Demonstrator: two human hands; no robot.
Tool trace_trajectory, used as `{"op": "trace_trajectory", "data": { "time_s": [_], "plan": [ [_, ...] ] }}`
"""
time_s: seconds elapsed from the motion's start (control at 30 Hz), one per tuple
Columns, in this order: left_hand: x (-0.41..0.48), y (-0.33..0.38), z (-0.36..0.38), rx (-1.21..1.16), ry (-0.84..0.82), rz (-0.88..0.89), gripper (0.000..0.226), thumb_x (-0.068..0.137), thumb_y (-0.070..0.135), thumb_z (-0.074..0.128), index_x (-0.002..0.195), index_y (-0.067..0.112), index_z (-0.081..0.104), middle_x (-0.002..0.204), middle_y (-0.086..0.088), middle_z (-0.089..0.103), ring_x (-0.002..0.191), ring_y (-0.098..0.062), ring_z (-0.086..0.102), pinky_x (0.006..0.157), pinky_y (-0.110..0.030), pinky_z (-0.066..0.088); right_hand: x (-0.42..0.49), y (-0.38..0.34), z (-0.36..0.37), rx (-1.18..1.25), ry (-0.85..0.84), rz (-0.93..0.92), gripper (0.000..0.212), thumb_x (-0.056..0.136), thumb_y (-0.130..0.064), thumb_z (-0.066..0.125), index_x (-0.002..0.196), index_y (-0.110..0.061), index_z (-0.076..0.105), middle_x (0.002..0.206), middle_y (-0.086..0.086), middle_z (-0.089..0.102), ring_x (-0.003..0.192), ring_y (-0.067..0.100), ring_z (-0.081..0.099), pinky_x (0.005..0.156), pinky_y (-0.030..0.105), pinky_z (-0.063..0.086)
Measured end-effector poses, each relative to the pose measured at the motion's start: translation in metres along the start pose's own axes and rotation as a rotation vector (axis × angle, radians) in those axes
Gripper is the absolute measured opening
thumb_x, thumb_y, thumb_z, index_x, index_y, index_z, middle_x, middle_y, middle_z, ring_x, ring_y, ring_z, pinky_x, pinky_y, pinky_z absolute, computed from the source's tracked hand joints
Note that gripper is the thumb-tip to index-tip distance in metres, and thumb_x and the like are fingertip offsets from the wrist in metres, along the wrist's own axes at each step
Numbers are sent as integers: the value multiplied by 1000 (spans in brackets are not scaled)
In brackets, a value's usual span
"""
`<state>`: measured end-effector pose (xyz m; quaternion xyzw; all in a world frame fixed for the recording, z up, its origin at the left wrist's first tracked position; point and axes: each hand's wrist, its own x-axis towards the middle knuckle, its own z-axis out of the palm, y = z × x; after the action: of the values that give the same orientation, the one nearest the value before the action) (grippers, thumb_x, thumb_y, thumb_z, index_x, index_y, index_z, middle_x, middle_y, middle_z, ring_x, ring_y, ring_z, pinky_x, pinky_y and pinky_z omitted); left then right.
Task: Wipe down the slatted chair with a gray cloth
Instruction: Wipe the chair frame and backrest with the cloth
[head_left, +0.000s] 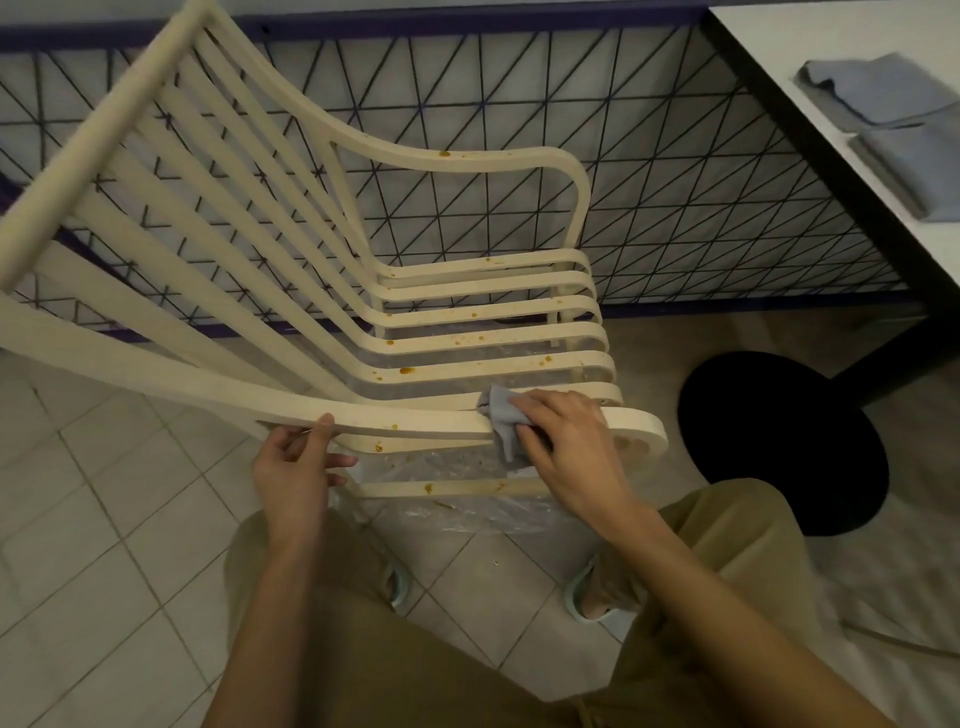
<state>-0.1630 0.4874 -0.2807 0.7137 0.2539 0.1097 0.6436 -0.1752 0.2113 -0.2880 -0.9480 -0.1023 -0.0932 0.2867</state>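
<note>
Wiping the near armrest (415, 418) of the chair (467, 156) is the step I'm on. My right hand (566, 447) has the gray cloth (501, 423) bunched against the rail, close to its rounded front end, with my fingers (535, 410) curled over the wad and pressing it to the wood.

— And your left?

My left hand (296, 467) grips the same armrest further back, thumb on top and fingers closed underneath. I read that as bracing the chair.

— How much is left to do?

Most of it, I'd judge. Orange-brown spots (407, 370) dot the seat slats (493, 332). One sits on the far armrest (498, 158), more are on the low crossbar (467, 488), and a couple lie on this rail between my two hands.

— So what's the next move?

I'd drag the cloth back along the rail toward my left hand, over those two spots. It needs firm, even pressure, and the cloth should wrap the edge so the side gets cleaned too. The chair stands on a plastic sheet (467, 512), which I expect is slippery, so the left grip has to hold. After that the seat slats need doing one at a time, with the cloth turned to a clean face.

— Any spares?

Folded cloths (878, 93) lie on the surface (810, 31) to my right, well apart from the chair.
</note>
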Motion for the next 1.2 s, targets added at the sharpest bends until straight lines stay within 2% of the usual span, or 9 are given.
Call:
{"op": "trace_trajectory", "data": {
  "time_s": [0.1,0.27,0.47,0.6,0.73,0.83,0.93,1.1,1.2],
  "plan": [
    [-2,0,1,-3,-3,3,17,91,25,64,104,15,64,88,5,72,56,-14,67,55,-32,56,-5,-13,15,7,-15,-134,37,94,-23,56,131,-18,58,133,7,55,121,20,46,107,38,34],
    [-2,1,1,-15,-8,0,14,90,25,65,102,18,65,87,6,73,62,-17,68,60,-34,57,-11,-9,17,80,-14,-121,40,96,-26,45,135,-22,53,142,7,48,132,19,41,114,32,24],
    [1,4,-6,-8,-60,-45,17,88,25,67,103,18,65,91,0,73,71,-22,70,61,-33,56,10,-38,35,0,-30,-157,39,95,-25,48,133,-17,56,132,6,55,118,20,49,101,39,39],
    [9,7,-23,61,-81,-25,22,88,27,67,107,16,65,97,1,73,74,-19,72,58,-26,55,12,-55,56,-20,-99,-196,43,96,-22,50,139,-19,49,143,10,45,130,25,42,110,43,34],
    [15,11,-42,48,-82,11,21,90,28,64,105,12,67,97,-1,74,72,-22,72,63,-37,58,1,-40,47,4,-143,-217,46,98,-28,42,144,-23,41,152,10,35,140,23,32,114,44,29],
    [15,11,-42,45,-88,20,21,91,28,64,104,12,69,95,1,75,71,-22,73,62,-37,58,-2,-32,37,-19,-125,-222,46,98,-29,42,142,-20,44,150,10,37,138,23,35,112,46,33],
    [15,11,-38,29,-53,-4,20,91,27,64,102,11,69,90,1,75,68,-22,72,57,-31,58,6,-41,41,-53,-90,-183,45,96,-30,42,139,-18,49,144,11,45,130,26,42,108,47,36],
    [12,13,-37,58,-63,-12,17,91,27,64,100,13,69,89,3,75,68,-21,72,56,-28,56,16,-75,65,-38,-124,-152,48,96,-28,46,143,-20,43,147,9,39,135,23,33,117,35,17],
    [13,20,-43,91,-79,-31,19,90,30,65,101,16,70,91,4,75,68,-20,72,56,-29,57,15,-83,65,-41,-183,-173,52,97,-35,36,148,-23,33,153,8,31,141,22,27,119,33,11]
  ]
}}
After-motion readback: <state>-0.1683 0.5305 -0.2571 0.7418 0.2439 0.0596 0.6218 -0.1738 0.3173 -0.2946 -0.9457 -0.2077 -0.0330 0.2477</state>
